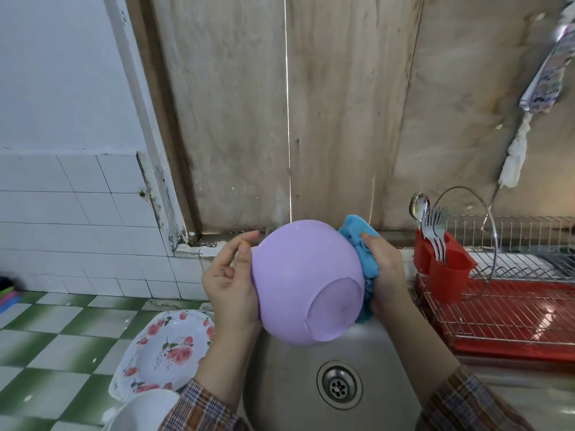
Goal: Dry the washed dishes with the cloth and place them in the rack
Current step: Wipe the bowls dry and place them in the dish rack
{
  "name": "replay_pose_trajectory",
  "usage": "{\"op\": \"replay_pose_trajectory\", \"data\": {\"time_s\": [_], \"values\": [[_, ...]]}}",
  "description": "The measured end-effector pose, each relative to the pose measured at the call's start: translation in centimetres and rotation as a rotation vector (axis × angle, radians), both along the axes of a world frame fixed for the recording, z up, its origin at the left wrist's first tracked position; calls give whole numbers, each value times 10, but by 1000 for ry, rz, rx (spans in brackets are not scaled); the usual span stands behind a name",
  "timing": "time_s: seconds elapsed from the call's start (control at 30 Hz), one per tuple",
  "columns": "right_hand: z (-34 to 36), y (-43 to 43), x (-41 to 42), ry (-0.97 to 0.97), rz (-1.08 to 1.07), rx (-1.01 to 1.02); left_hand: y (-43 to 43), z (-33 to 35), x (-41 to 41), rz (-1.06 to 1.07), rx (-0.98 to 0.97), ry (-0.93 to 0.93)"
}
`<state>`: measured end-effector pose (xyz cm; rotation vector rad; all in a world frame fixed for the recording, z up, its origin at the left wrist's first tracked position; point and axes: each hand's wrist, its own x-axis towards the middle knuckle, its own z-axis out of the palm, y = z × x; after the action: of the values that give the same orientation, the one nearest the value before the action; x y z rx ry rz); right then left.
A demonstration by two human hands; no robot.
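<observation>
While the lilac bowl (306, 283) is held above the steel sink (280, 368), its base faces the camera and its mouth is turned away, so the inside cannot be seen. Left hand (228, 283) braces the bowl's left side, palm against it; the upper fingers are loose and not fully wrapped. Right hand (384, 275) is closed on a blue cloth (362, 253), pressing it to the bowl's right side; much of the cloth is hidden behind the bowl and under the fingers. Both plaid sleeves (199, 409) are cut off by the lower frame edge.

Left of the sink, a plate with pink flowers (169, 349) lies on the green-checked counter (56, 337), partly covered by the left forearm and by a white dish (143, 410) cut off at the bottom. Right of the sink stands the wire rack (504, 306) on a red tray, cropped at the right edge; its red holder (441, 265) carries forks and a spoon (431, 225). A printed packet (547, 66) hangs at upper right; its lettering is too blurred to read.
</observation>
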<state>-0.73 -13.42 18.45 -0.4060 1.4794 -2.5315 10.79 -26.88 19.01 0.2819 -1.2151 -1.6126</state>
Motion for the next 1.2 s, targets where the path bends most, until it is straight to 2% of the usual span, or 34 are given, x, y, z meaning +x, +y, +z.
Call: {"op": "replay_pose_trajectory", "data": {"time_s": [0.07,0.17,0.33,0.47,0.63,0.73,0.8,0.87,0.97,1.07,1.13,1.2], "values": [[-3,5,0,26,-59,58,4,-11,-4,-7,145,-21],[-18,13,0,-35,-121,193,9,-23,-12,0,443,-10],[-50,37,1,73,5,614,5,-33,-14,21,713,-32],[-47,54,7,331,82,840,-3,-47,-12,38,729,-96],[-39,53,19,648,213,902,-6,-48,-6,-112,686,-205],[-41,47,23,665,274,874,-13,-49,-2,-212,645,-308],[-41,43,30,667,258,854,-18,-50,1,-205,557,-360],[-39,39,38,660,246,836,-24,-51,6,-146,385,-404],[-36,37,50,604,222,814,-27,-36,11,-74,-24,-423],[-35,42,58,513,171,797,-31,-25,18,-74,-402,-552],[-37,49,61,485,140,795,-40,-28,20,-138,-712,-569],[-40,59,63,471,108,802,-48,-30,15,-236,-921,-587]]}}
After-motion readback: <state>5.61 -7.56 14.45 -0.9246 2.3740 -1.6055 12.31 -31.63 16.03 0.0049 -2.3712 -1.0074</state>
